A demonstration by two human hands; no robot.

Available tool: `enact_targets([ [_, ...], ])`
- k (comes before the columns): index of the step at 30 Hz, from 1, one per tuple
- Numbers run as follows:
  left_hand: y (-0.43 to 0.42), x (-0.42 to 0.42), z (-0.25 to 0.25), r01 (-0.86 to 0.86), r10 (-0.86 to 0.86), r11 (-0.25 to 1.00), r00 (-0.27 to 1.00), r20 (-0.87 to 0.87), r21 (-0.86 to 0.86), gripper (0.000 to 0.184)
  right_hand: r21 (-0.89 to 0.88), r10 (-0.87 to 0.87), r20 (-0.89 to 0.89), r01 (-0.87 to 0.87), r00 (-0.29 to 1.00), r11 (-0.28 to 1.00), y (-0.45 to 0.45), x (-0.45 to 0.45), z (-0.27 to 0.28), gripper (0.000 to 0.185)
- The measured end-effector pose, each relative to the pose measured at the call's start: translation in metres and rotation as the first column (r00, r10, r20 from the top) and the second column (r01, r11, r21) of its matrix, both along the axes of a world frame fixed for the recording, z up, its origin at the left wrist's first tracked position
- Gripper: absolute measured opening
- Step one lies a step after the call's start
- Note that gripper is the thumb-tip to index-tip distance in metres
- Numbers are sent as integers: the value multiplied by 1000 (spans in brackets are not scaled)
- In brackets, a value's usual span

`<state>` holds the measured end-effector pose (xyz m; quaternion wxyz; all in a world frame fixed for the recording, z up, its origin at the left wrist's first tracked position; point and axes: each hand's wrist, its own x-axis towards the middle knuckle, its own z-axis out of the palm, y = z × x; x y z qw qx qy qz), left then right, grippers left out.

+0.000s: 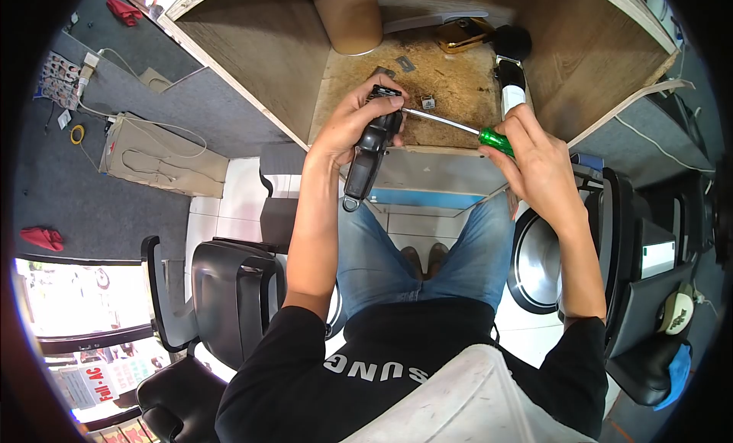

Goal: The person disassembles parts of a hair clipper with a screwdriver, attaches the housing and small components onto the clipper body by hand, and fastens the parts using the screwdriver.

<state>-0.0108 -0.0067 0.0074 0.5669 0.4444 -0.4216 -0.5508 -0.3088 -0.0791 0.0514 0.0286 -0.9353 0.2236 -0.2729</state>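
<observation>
My left hand is closed around a black hair clipper, its blade end up and its hanging loop toward me. The thumb presses near the blade. A screwdriver with a green handle is gripped in my right hand. Its metal shaft points left, and the tip meets or lies very close to the clipper's head by my left thumb; contact is hard to make out. Beyond the hands, a small metal piece and a flat blade-like piece lie on the worn wooden shelf.
The wooden compartment has side walls close to both hands. Inside stand a brown cylinder, a black-and-white brush and a gold-coloured object. Black chairs are at my left; a cardboard box rests farther left.
</observation>
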Motion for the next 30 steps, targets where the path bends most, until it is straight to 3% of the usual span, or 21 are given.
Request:
enact_targets([
  [2,1,-1,1,-6,6,1000,1000,1,4,24,82,-1,24,-1,1000,997,2,0,-1,26],
  [4,-1,-1,-1,-2,2,1000,1000,13,-3,24,243,-75,-68,90,995,966,3,0,5,24],
  [6,-2,1,-2,9,-9,1000,1000,-14,8,24,243,-78,-98,99,992,965,0,-1,3,23],
  [8,-2,2,-3,2,-2,1000,1000,-25,10,23,92,-7,-67,14,998,996,-6,-5,-6,23],
  [11,-3,-1,-4,-30,30,1000,999,-39,1,23,-56,-26,12,27,1000,998,5,2,10,25],
  [17,-1,-1,0,-32,33,999,998,-49,12,23,85,-37,10,36,999,996,7,6,8,24],
  [23,-2,-1,-1,-26,26,1000,998,-50,8,23,-72,-1,-20,0,1000,997,-1,3,11,26],
  [26,-2,-1,-3,-11,11,1000,999,-39,5,24,-4,-68,-99,68,993,998,1,5,10,25],
  [29,-2,-2,0,-29,30,1000,998,-53,12,24,181,-72,-148,99,986,979,0,8,9,23],
  [30,-1,-1,0,-27,27,1000,998,-58,7,24,148,-53,-114,69,992,987,-2,9,6,24],
])
